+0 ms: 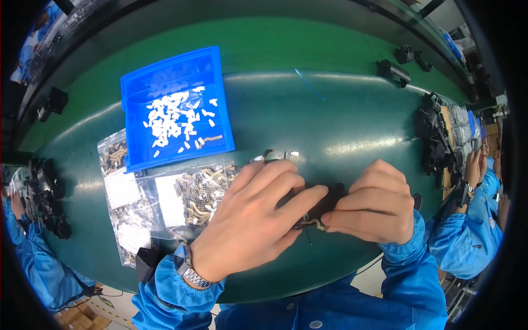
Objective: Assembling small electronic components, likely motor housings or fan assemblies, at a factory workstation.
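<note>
A dark black part [325,204] lies between my hands, its outline partly covered by fingers. My left hand [261,217] has its fingers bent over the part's left side, holding it. With thumb and finger pinched together, my right hand [369,206] grips a small tan curved strip [314,223] at the part's near edge. Whether the strip touches the part I cannot tell. Just beyond my left fingers sit a few small white-ended pieces [293,154]. Left of that hand, a clear plastic bag [223,171] holds many tan strips.
A blue bin [227,124] of small white pieces stands at the far left, beside another bag of strips [113,157]. Black parts line the right [434,143] and left [52,192] of the green table [363,118]. Co-workers in blue sleeves [459,242] sit on both sides.
</note>
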